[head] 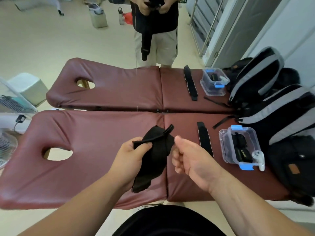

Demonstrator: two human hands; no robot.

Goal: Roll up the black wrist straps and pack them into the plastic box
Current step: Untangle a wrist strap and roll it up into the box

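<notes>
My left hand [133,157] grips a black wrist strap [156,155] just above the near maroon table; its loose end hangs down toward the padding and a thin loop sticks up at the top. My right hand [189,159] hovers at the strap's right edge with thumb raised and fingers loosely curled, pinching nothing. A second black strap [204,140] lies flat on the table to the right. Beyond it stands the clear plastic box [255,138] with blue latches, open, with rolled black straps inside.
Black and grey backpacks [281,120] crowd the table's right end. A white controller [260,158] leans on the box. On the far table [110,89] lie another strap [190,82] and box [207,86]. A person [156,31] opposite handles a strap.
</notes>
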